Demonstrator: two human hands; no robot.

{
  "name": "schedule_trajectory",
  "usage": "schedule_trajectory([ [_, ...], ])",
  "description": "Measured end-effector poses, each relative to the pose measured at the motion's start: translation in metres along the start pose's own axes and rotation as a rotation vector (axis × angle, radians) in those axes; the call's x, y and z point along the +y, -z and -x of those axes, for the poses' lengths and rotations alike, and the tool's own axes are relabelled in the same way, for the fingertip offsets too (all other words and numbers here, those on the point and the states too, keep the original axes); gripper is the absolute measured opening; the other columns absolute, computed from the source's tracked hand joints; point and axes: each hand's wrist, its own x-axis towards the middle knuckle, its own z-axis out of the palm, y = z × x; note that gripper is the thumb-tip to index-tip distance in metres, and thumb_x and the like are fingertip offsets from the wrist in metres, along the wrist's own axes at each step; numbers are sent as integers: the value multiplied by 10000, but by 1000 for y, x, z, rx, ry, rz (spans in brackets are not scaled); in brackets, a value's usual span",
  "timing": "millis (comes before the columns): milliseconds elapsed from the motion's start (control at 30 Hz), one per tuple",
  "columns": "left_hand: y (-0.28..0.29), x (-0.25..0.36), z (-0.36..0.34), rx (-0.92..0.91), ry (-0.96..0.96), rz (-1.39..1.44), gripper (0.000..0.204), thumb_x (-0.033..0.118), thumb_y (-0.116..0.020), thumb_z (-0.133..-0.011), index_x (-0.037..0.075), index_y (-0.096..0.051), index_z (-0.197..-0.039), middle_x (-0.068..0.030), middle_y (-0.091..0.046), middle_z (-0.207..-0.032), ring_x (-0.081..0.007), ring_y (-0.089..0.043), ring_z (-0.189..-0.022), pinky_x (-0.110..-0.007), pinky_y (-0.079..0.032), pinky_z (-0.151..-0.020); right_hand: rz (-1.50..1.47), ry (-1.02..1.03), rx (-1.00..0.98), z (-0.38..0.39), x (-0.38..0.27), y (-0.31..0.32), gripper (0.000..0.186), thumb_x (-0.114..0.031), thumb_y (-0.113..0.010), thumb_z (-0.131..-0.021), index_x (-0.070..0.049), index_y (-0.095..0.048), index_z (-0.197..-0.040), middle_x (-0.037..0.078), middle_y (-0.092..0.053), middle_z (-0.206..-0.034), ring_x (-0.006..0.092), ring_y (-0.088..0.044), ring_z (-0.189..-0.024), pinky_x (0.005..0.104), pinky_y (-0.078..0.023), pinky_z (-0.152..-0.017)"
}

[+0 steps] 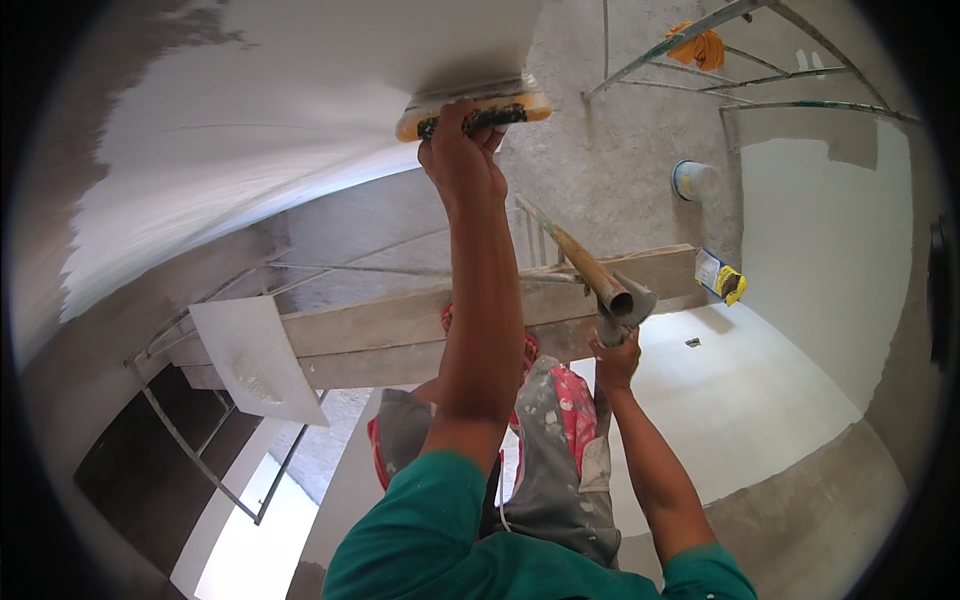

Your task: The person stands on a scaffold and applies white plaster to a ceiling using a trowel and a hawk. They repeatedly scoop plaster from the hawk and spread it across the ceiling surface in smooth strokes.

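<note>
The left hand [462,160] holds a wide scraper [538,106], fingers wrapped round its yellow and black handle, with the blade up against the wall [300,90]. The right hand [617,362] is closed round a grey metal post [608,328], just below the open end of a brown pipe [580,258]. A white board [225,325] lies near the left end of the wooden planks [385,322], poking out past their near edge (a blob of paste [254,380] sits on it). A yellow and white bag [712,272] is by the planks' right end.
</note>
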Motion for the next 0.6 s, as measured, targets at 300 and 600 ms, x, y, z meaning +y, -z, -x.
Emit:
schedule_trajectory([
  [300,-124,135,117,-379,-187,14,103,78,-582,-823,-8,-552,-872,-169,-637,-791,-275,-655,-683,-423,-556,-688,124,-99,-43,-22,13,-16,720,-329,-796,-613,75,-483,-1121,224,-621,-979,402,-594,-919,448,-474,-794],
  [600,51,46,96,94,-65,-24,249,0,-594,-784,24,-550,-1028,-48,-595,-918,-168,-626,-852,-302,-543,-736,103,-59,-29,-20,10,-17,649,-299,-796,-636,24,-501,-1115,215,-619,-1007,388,-594,-930,438,-467,-809],
])
